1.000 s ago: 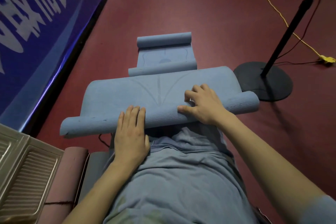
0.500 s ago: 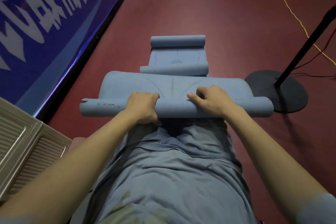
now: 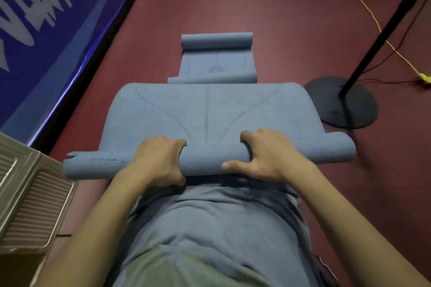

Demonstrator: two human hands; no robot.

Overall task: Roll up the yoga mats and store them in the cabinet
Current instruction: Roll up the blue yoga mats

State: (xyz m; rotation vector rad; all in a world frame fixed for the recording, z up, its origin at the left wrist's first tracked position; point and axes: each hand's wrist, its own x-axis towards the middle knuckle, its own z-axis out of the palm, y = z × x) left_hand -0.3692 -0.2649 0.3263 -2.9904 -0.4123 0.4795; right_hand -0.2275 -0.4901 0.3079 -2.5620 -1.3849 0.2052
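While the blue yoga mat (image 3: 210,109) lies partly rolled on the red floor (image 3: 268,7), its rolled end sits nearest the person, gripped by the left hand (image 3: 158,161) and right hand (image 3: 268,156) side by side, fingers curled over it. Beyond lies a second mat (image 3: 217,63), curled at both ends.

Grey-blue tee (image 3: 210,228), short slvs, greenish stain nr hem, bare forearms
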